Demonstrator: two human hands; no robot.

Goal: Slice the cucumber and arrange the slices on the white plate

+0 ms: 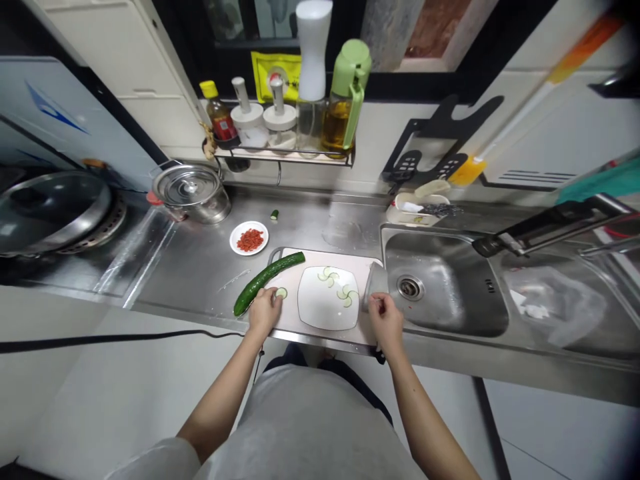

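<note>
My left hand is closed at the near left of a pinkish cutting board, fingertips at a round cucumber slice. A long green cucumber lies beside it, across the board's left edge. In the middle of the board sits a white square plate. Thin cucumber slices form two pinwheel shapes on it, a far one and a right one. My right hand is pinched closed over a knife lying at the board's right edge; what its fingertips hold is too small to make out.
Behind the board are a small white plate of chopped red bits and a cucumber end. A lidded steel pot stands back left. To the right is a sink with a faucet. Bottles line a wall shelf.
</note>
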